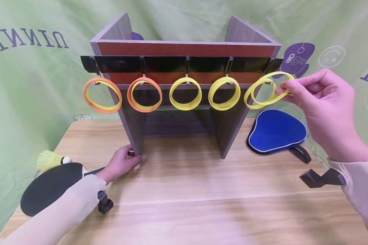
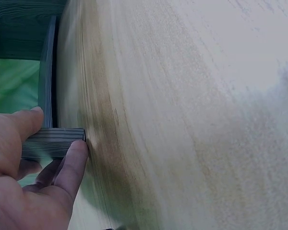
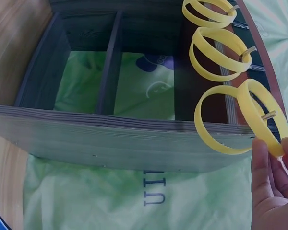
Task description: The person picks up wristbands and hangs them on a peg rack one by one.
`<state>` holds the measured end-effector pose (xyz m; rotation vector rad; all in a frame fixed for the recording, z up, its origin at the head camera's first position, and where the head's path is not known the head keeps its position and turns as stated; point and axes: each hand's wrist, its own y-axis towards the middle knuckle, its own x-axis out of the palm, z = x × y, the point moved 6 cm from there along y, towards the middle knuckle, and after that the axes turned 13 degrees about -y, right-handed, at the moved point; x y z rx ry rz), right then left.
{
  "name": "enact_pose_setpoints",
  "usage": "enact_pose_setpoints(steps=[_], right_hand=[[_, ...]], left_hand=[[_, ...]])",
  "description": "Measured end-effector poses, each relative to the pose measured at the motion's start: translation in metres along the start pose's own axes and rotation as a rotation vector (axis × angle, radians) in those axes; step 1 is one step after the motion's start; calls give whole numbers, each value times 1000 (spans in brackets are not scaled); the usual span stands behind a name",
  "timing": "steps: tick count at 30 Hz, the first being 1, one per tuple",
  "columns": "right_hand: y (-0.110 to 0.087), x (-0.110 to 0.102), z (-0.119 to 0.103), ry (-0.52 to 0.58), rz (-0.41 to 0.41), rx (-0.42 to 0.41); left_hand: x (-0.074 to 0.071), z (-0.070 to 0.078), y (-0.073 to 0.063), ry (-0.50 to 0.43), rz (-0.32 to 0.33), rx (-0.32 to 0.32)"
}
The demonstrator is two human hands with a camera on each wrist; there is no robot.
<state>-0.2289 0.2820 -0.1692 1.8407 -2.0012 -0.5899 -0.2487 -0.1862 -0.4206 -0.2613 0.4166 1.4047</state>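
Observation:
My right hand (image 1: 328,105) pinches a yellow wristband (image 3: 247,113) between thumb and fingers at the rightmost hook. In the right wrist view the hook tip (image 3: 268,115) shows within the loop of that band. Another yellow band (image 3: 199,120) hangs beside it there. Below, my left hand (image 1: 122,163) grips the front lower end of the left side panel (image 2: 62,136) of a grey wooden shelf, thumb on one face and fingers on the other. Along the black hook strip (image 1: 164,64) hang orange-and-yellow bands (image 1: 86,98) on the two left hooks and yellow bands (image 1: 171,98) on the others.
A black table tennis bat (image 1: 52,187) and a yellow shuttlecock (image 1: 49,160) lie at the left of the wooden table (image 1: 202,204), the bat partly behind my left forearm. To the right of the shelf lies a blue bat case (image 1: 277,131). A green printed cloth (image 1: 33,78) hangs behind.

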Motion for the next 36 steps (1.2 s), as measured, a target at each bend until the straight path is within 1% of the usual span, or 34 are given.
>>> enact_pose_setpoints(steps=[8,19,24,31,33,36], right_hand=[[1,2,10,-31,-29,55],[-2,4,24,-173,-81,139],[-7,3,29,-169,-95,157],[-12,11,34,-180,-129,154],[-16,14,34,-183,-130,132],[-25,19,31,-205,-130,67]], left_hand=[[2,2,0,4,-8,-12],[3,4,2,0,-16,-16],[3,4,2,10,-22,-20],[-1,1,3,19,-35,-34],[-3,1,3,26,-45,-33],[-8,3,2,15,-88,-41]])
